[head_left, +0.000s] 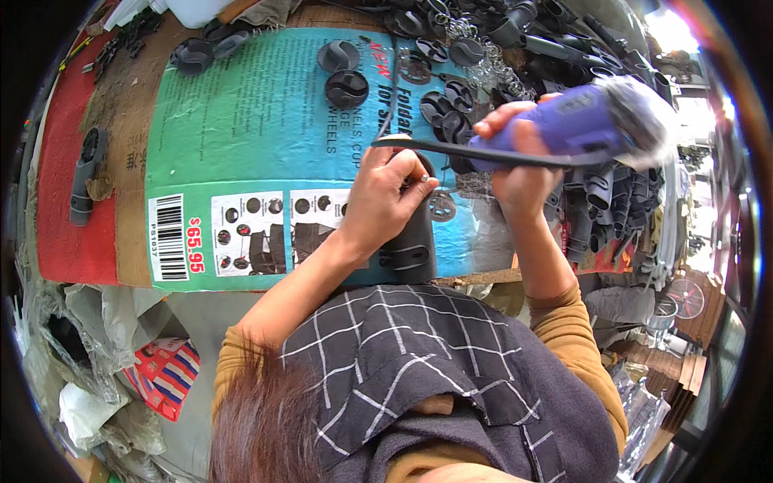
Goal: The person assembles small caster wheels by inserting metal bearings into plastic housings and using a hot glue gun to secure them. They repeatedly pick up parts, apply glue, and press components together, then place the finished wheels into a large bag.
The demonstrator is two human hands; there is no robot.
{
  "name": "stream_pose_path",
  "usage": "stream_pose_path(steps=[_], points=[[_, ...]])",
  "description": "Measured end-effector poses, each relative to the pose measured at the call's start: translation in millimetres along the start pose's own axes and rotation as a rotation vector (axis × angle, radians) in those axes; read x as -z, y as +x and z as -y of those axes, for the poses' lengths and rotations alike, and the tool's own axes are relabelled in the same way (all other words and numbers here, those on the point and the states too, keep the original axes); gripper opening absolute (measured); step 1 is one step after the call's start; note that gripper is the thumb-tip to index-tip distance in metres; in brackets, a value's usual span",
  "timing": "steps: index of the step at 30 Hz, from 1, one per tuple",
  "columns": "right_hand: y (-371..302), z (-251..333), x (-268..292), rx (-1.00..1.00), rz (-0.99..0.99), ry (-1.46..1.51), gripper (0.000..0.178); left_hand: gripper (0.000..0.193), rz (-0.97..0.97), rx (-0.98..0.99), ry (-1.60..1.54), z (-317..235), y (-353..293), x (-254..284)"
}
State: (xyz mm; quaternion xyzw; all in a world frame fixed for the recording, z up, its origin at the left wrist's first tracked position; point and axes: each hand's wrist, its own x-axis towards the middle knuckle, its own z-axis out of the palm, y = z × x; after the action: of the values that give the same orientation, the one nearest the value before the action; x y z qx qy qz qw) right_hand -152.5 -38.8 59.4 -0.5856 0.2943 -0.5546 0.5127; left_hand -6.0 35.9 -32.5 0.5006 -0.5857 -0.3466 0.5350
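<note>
The left hand is wrapped over the top end of a dark plastic bracket, fingers curled and pressed together around it, holding it down on the printed cardboard sheet that covers the table. The bracket's long axis runs from that grip back toward the person's chest, so most of its body lies just below the closed fingers, partly hidden by the wrist.

The right hand is closed around the purple power tool, fingers clamped on the handle. The tool's body lies off to the right of this grip and slightly up; a thin black rod or cord runs leftward from the grip to meet the top of the bracket right at the left fingertips. Whether it touches the plastic cannot be told, since the fingers cover the spot.

So the bracket sits left and a little below the right grip, near but apart from it, and the left hand is the nearer one, already on it.

Beyond both grips lie loose black wheels, and right of the tool a heap of similar dark brackets.
</note>
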Motion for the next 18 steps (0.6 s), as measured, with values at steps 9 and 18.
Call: stream_pose_path(steps=[9,18], points=[[-10.2,38.2,-12.2,0.125,0.095,0.336,0.064,0.018,-0.043,-0.100,0.046,4.1,0.3,-1.1],[-11.6,35.9,-14.2,0.130,0.144,0.340,0.068,0.019,-0.056,-0.079,0.028,1.4,-0.7,-0.5]])
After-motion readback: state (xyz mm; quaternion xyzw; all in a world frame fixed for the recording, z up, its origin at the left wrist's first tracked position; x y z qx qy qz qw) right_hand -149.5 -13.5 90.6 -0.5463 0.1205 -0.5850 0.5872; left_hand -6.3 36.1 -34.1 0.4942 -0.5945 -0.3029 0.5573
